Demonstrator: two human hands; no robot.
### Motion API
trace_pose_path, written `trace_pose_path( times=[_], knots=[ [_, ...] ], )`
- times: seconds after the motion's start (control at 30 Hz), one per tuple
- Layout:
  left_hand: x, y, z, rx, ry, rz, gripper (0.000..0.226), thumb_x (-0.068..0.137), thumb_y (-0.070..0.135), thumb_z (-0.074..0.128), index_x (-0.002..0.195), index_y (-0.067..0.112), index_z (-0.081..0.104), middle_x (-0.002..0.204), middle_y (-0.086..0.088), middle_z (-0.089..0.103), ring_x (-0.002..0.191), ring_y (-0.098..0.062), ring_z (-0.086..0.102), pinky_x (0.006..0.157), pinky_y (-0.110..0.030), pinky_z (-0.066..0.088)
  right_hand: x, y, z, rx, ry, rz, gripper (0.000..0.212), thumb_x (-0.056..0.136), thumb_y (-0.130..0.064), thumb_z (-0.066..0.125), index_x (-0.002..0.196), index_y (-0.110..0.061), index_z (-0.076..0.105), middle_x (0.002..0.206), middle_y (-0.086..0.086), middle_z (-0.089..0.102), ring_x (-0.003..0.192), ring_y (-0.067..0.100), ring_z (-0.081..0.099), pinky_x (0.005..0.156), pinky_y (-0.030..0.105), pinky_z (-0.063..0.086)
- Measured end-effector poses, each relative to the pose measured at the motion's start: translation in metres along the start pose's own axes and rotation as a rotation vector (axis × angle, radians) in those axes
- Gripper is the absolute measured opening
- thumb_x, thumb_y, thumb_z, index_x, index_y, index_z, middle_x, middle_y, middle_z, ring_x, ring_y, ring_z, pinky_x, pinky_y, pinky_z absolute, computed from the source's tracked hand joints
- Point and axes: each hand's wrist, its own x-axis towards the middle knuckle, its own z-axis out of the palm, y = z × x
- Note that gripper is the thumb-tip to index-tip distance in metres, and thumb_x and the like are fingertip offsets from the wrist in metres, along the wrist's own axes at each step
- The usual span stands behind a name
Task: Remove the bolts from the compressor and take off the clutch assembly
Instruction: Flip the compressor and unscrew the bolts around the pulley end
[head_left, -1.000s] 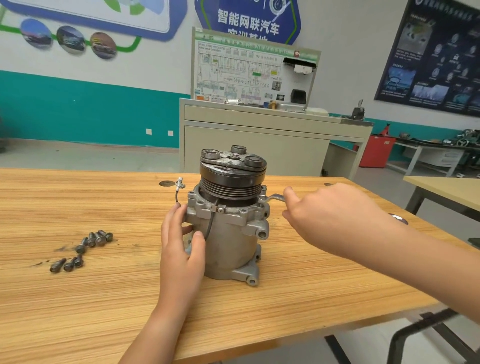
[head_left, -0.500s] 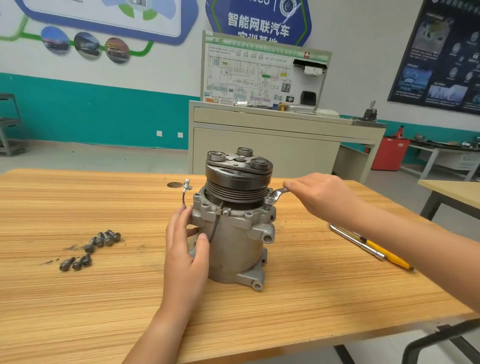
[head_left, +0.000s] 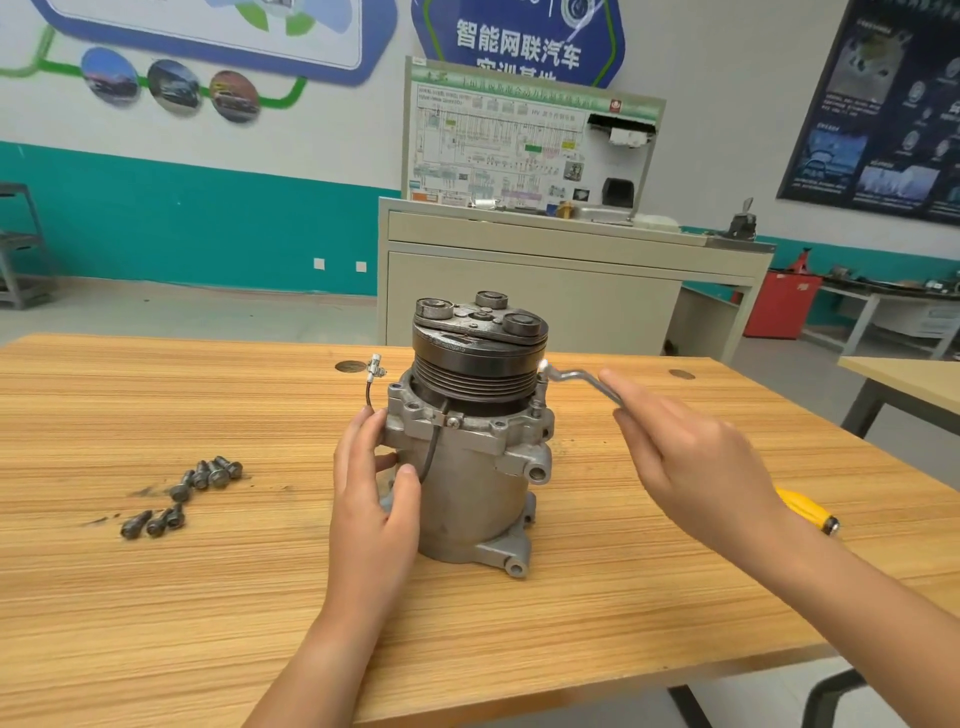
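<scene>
Slippage is the risk: with the compressor (head_left: 467, 483) upright mid-frame on the worktop (head_left: 208, 597), left grip (head_left: 371, 499) clasping its body and right grip (head_left: 691, 462) pinching the wrench (head_left: 576, 376) by its far end, the head could jump off the bolt (head_left: 540, 395).

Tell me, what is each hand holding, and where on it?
The right hand holds the wrench by its handle end; the left hand grips the compressor by its side.
</scene>
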Motion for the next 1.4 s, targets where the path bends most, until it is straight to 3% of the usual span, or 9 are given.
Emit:
trace_pose_path(
  times=[0.13,0.27,0.43,0.63,0.8,1.17,1.27,1.33,1.4],
  knots=[
    [0.001,0.0,0.001,-0.006,-0.001,-0.014,0.054,0.095,0.01,0.044,0.12,0.056,0.032,0.134,0.038,0.025,0.13,-0.018,0.039,0.104,-0.045,0.04,-0.009,-0.021,-0.029,-0.257,-0.141,0.097,0.05,0.076,-0.007,0.073,0.124,-0.009,0.059,0.055,0.003,0.053,0.03,0.026,0.04,0.035,0.017,0.018],
    [-0.001,0.002,0.0,-0.002,0.002,-0.023,0.054,0.095,0.009,0.044,0.12,0.055,0.033,0.133,0.04,0.024,0.13,-0.019,0.04,0.104,-0.048,0.038,-0.002,-0.03,-0.032,-0.548,-0.391,0.127,0.062,0.097,-0.016,0.034,0.146,-0.03,-0.002,0.069,-0.006,0.029,0.048,0.016,0.029,0.04,0.026,0.013],
    [-0.001,0.002,0.0,-0.003,-0.005,-0.026,0.051,0.094,0.008,0.044,0.125,0.048,0.033,0.136,0.032,0.026,0.131,-0.02,0.038,0.104,-0.049,0.038,0.018,-0.039,-0.034,-0.574,-0.56,0.097,0.065,0.091,-0.001,0.034,0.146,-0.018,0.003,0.067,-0.002,0.023,0.063,0.022,0.036,0.042,0.027,0.017],
    [-0.001,0.001,0.0,-0.014,-0.004,-0.045,0.05,0.095,0.008,0.044,0.127,0.046,0.034,0.139,0.026,0.028,0.133,-0.021,0.037,0.105,-0.05,0.037,0.03,-0.056,-0.039,-0.643,-0.723,-0.005,0.07,0.086,0.008,0.038,0.145,0.0,0.002,0.064,0.005,0.021,0.054,0.018,0.033,0.038,0.028,0.019],
    [-0.001,0.001,0.0,-0.02,-0.005,-0.045,0.05,0.095,0.008,0.044,0.127,0.044,0.035,0.14,0.022,0.029,0.132,-0.021,0.038,0.104,-0.05,0.037,0.023,-0.053,-0.035,-0.694,-0.718,-0.072,0.065,0.086,0.011,0.034,0.143,0.007,0.003,0.063,0.005,0.02,0.045,0.014,0.025,0.036,0.028,0.017],
    [0.0,0.003,0.001,0.001,0.006,-0.036,0.051,0.095,0.009,0.044,0.125,0.049,0.034,0.142,0.021,0.028,0.133,-0.021,0.037,0.105,-0.05,0.037,0.05,0.019,-0.026,-0.622,-0.601,-0.311,0.063,0.095,-0.011,0.034,0.147,-0.02,0.001,0.069,-0.004,0.034,0.048,0.011,0.031,0.04,0.023,0.022],
    [0.001,0.002,0.001,0.008,0.012,-0.022,0.052,0.095,0.008,0.045,0.124,0.05,0.034,0.14,0.022,0.028,0.132,-0.021,0.038,0.104,-0.05,0.038,0.055,0.041,-0.019,-0.532,-0.493,-0.46,0.057,0.087,-0.003,0.055,0.141,-0.011,0.036,0.067,-0.003,0.044,0.041,0.014,0.037,0.036,0.021,0.02],
    [0.001,0.002,0.002,0.009,0.019,-0.024,0.05,0.095,0.008,0.045,0.127,0.045,0.035,0.14,0.021,0.029,0.133,-0.019,0.037,0.104,-0.05,0.037,0.056,0.049,0.0,-0.349,-0.313,-0.488,0.039,0.071,0.009,0.071,0.109,0.002,0.065,0.057,0.007,0.055,0.038,0.022,0.049,0.032,0.02,0.034],
    [-0.001,0.006,0.001,0.045,0.049,-0.023,0.045,0.095,0.009,0.046,0.131,0.035,0.038,0.141,0.018,0.027,0.135,-0.011,0.031,0.108,-0.047,0.034,0.057,0.051,0.025,-0.188,-0.17,-0.437,0.021,0.075,0.009,0.068,0.096,0.004,0.068,0.061,0.014,0.063,0.046,0.028,0.059,0.036,0.033,0.048]
  ],
)
